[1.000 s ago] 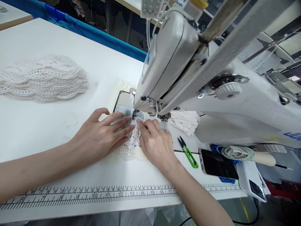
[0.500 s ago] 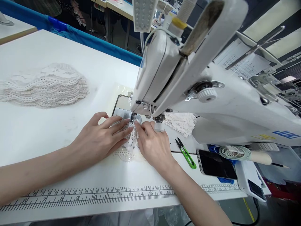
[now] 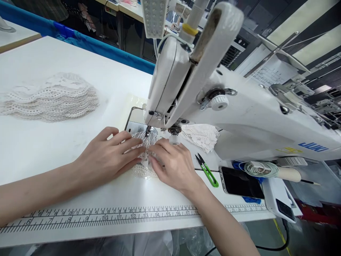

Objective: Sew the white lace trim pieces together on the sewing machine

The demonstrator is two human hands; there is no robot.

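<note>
A small piece of white lace [image 3: 145, 142] lies on the white table under the needle of a white sewing machine [image 3: 239, 110]. My left hand [image 3: 106, 158] rests flat on the lace's left side, fingers stretched out toward the needle. My right hand [image 3: 173, 161] presses on the lace's right side, fingers bent down onto it just in front of the presser foot. The two hands nearly meet over the lace.
A stack of white lace pieces [image 3: 50, 96] sits at the far left. More lace [image 3: 201, 135] lies behind the needle. Green thread snips [image 3: 207, 171], a dark phone [image 3: 241, 183], a cord coil [image 3: 259, 169] lie right. A printed ruler [image 3: 106, 215] runs along the front edge.
Both hands have drawn slightly back toward me with the lace, and more of the lace now shows in front of the needle. The view has shifted a little to the right.
</note>
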